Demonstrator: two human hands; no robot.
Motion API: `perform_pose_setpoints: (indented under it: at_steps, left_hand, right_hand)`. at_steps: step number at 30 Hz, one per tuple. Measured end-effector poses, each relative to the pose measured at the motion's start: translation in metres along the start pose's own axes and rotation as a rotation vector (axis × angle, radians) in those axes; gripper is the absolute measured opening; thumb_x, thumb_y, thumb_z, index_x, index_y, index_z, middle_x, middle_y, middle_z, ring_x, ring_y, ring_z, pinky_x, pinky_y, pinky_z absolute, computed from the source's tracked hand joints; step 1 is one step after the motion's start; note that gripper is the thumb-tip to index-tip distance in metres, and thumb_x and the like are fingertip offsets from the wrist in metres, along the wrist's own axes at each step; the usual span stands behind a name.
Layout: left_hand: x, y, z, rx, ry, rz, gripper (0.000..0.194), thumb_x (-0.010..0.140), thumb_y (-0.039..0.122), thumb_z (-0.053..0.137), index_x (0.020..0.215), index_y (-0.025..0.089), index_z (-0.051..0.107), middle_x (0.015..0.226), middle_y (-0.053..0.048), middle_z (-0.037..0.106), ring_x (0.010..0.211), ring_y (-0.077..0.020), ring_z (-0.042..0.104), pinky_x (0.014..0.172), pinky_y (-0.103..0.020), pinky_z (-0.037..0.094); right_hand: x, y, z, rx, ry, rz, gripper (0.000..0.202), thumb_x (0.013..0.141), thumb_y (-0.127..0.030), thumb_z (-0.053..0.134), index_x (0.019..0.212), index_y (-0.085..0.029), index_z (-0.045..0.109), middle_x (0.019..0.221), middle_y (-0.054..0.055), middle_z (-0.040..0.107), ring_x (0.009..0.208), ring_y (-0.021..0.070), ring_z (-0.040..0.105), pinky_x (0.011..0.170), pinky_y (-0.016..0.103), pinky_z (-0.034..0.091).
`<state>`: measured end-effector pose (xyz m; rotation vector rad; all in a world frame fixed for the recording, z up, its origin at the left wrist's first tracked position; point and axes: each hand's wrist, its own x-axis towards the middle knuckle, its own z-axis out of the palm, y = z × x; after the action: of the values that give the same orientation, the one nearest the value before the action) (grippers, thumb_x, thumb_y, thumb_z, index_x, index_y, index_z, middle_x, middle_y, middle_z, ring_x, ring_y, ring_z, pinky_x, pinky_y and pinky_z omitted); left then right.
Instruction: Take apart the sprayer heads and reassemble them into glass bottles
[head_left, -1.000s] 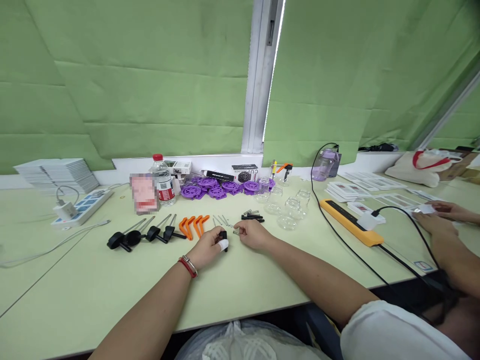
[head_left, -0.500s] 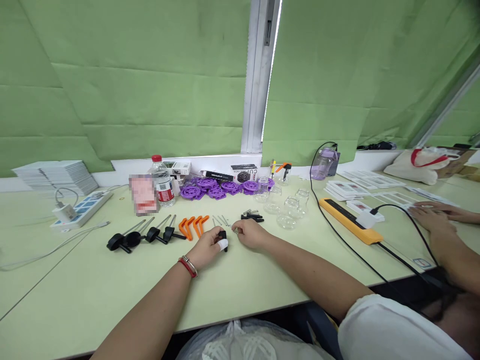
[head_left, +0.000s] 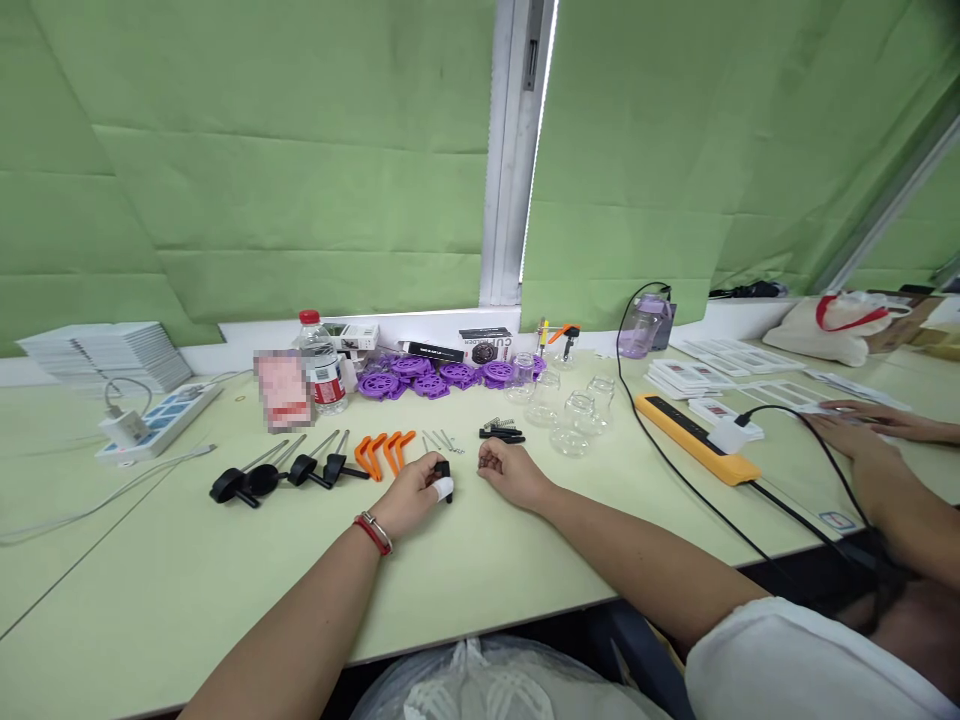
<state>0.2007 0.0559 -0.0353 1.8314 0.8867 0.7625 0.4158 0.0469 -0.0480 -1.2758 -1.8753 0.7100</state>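
The left hand [head_left: 411,497] has its grip clamped on a small black part [head_left: 442,468], well back from the near edge of the desk [head_left: 480,580]. An open gap separates it from the right hand [head_left: 519,475], whose fingers curl inward; whether they pinch anything I cannot tell. Black rods [head_left: 502,437] lie just beyond.

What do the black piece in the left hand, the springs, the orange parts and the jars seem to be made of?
Black piece: probably plastic, evenly dark; finish too small to judge.
Springs: likely metal wire, from the thin coils.
Orange parts: probably smooth plastic, since the colour is even.
Jars: clear and glossy, see-through; glass or plastic, I cannot tell.
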Motion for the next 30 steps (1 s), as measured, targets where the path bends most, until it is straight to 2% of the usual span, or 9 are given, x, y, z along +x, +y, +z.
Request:
perform_pose_setpoints:
  at_steps: [6,18,22,26,30]
  left_hand:
    - [0.000,0.000,0.000,0.005,-0.005,0.008,0.019,0.076,0.035,0.056,0.082,0.019,0.048,0.069,0.002,0.052,0.065,-0.0134,0.049,0.062,-0.025,0.039]
    - [-0.003,0.006,0.002,0.063,0.001,0.030,0.018,0.078,0.034,0.053,0.087,0.019,0.049,0.070,0.002,0.052,0.066,-0.0137,0.049,0.062,-0.025,0.039]
    - [-0.003,0.006,0.002,0.116,0.028,0.043,0.017,0.078,0.032,0.054,0.087,0.019,0.050,0.070,0.002,0.052,0.064,-0.0128,0.048,0.060,-0.024,0.037]
    - [-0.003,0.006,0.003,0.135,0.029,0.048,0.017,0.078,0.033,0.055,0.089,0.020,0.050,0.070,0.003,0.050,0.063,-0.0117,0.045,0.061,-0.023,0.037]
    - [-0.003,0.004,0.003,0.143,0.028,0.057,0.019,0.078,0.032,0.055,0.091,0.019,0.051,0.072,0.003,0.050,0.062,-0.0114,0.045,0.061,-0.023,0.037]
  right_hand:
    - [0.004,0.004,0.002,0.088,-0.001,-0.014,0.019,0.073,-0.017,0.056,0.091,-0.018,0.052,0.077,0.000,0.059,0.066,0.0112,0.052,0.066,0.026,0.045]
    - [0.007,0.001,-0.001,0.287,0.056,0.106,0.024,0.069,-0.021,0.060,0.090,-0.018,0.049,0.073,-0.002,0.056,0.066,0.0116,0.054,0.069,0.029,0.046]
    - [0.005,0.001,-0.010,0.070,0.106,0.182,0.020,0.073,-0.020,0.055,0.093,-0.018,0.052,0.067,-0.003,0.054,0.061,0.0121,0.052,0.062,0.026,0.043]
    - [-0.002,-0.002,-0.019,-0.218,0.020,0.210,0.022,0.073,-0.016,0.055,0.094,-0.017,0.058,0.063,-0.002,0.056,0.059,0.0127,0.051,0.058,0.024,0.037]
    - [-0.008,-0.009,-0.020,-0.340,-0.027,0.193,0.029,0.076,-0.021,0.056,0.105,-0.017,0.058,0.067,0.000,0.058,0.060,0.0138,0.051,0.055,0.024,0.035]
